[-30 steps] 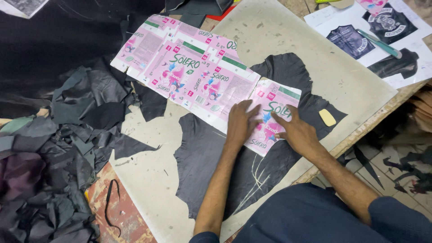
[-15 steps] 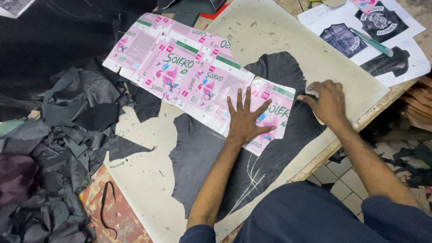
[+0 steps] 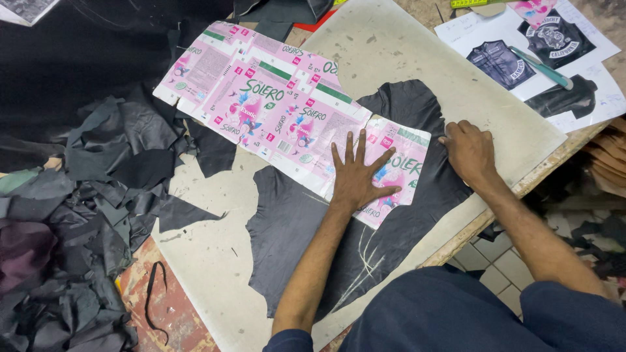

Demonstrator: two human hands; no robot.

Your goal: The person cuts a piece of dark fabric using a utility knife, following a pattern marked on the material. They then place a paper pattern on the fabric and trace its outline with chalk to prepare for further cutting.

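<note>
Pressing flat: my left hand (image 3: 357, 175), fingers spread, grip released, pins the pink carton (image 3: 287, 117) at frame centre, laid over the black hide (image 3: 391, 111) on the worktop (image 3: 215, 261). My right hand (image 3: 468, 151), grip half-curled and grasping nothing I can see, rests on the hide beside the carton's right edge. Carton placed; hide uncut there. Scraps (image 3: 85, 215) lower left.
</note>
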